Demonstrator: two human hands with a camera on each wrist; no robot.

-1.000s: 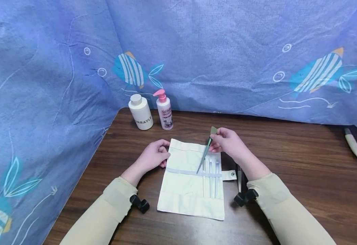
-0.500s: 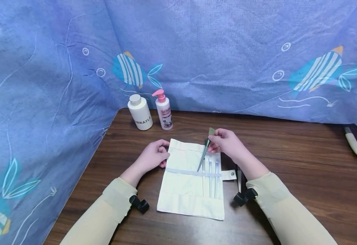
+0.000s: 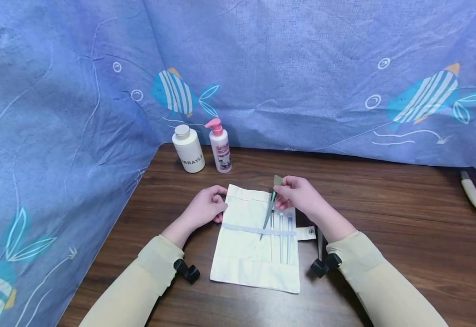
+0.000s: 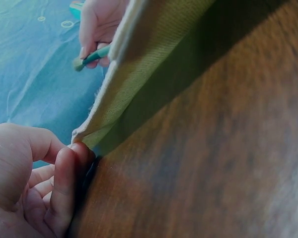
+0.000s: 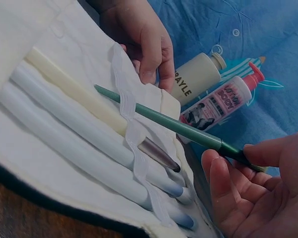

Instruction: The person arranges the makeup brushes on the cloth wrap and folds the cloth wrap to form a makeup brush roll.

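Note:
A cream cloth brush roll (image 3: pixel 238 259) lies unfolded on the table, a white elastic band (image 5: pixel 126 99) running across it. Several pale brushes (image 5: pixel 79 134) sit side by side under the band. My right hand (image 3: pixel 299 195) pinches a green makeup brush (image 5: pixel 174 126) close to its bristle end. The handle of this brush slants down and passes beneath the band, its thin tip showing on the other side. At the roll's upper left edge, my left hand (image 3: pixel 207 206) pinches the cloth between thumb and fingers, as the left wrist view shows.
A white bottle (image 3: pixel 188 152) and a pink-topped pump bottle (image 3: pixel 221 152) stand at the back left. Another brush (image 3: pixel 320 243) lies partly under the right forearm. A pale, pointed object (image 3: pixel 472 193) lies at the far right. A blue fish-print curtain (image 3: pixel 262 91) hangs behind.
My right hand has moved slightly left and toward me, and the green brush's handle tip has gone from near the band to beyond it. My left hand has kept its place.

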